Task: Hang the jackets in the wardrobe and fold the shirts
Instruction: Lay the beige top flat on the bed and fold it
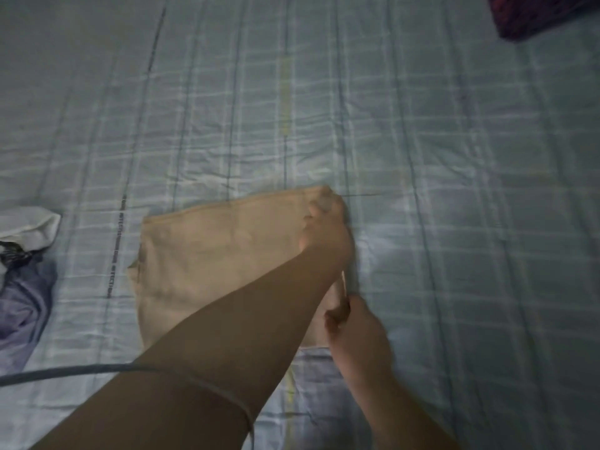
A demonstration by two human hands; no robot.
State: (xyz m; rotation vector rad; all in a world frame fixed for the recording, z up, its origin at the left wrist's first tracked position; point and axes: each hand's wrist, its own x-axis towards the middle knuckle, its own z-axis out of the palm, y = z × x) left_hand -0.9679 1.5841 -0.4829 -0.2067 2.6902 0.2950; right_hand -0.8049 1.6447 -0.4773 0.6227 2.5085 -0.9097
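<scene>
Mid-frame on bed (454, 157): beige shirt (211, 254), left hand (324, 232) fingers (319, 206) curled on upper right corner, right hand (357, 329) pinching lower edge.

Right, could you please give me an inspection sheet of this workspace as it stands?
Surface: pale blue checked bed sheet, wrinkled.
Job's things: beige garment, partly folded, lying on the sheet.
Clutter: white and purple clothes at the left edge; dark red fabric top right.
Grippers: left hand grips the garment's far right corner; right hand pinches its near right edge.
Cables: grey cord over the left forearm.
Surroundings: nothing seen.
</scene>
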